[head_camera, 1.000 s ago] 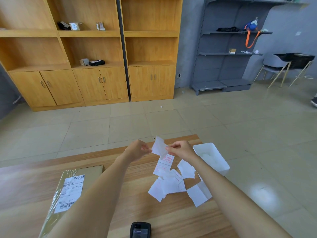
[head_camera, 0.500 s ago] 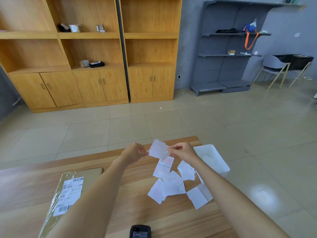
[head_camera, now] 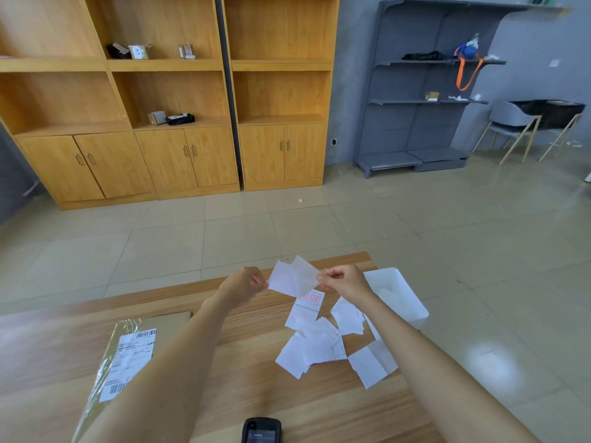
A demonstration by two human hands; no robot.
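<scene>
- White paper slip (head_camera: 292, 278) is held in the air between both grips, above the heap of slips (head_camera: 319, 343) on the bench (head_camera: 319, 407).
- At one edge the left grip (head_camera: 244, 284) pinches it, and the right grip (head_camera: 343, 281) pinches the opposite edge.
- It looks like the slip is being spread or torn, so pull evenly outward with the fingertips close to the edge.

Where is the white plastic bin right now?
Head view: the white plastic bin sits at the wooden table's far right corner, just right of the right hand and beyond the scattered paper slips.
</scene>
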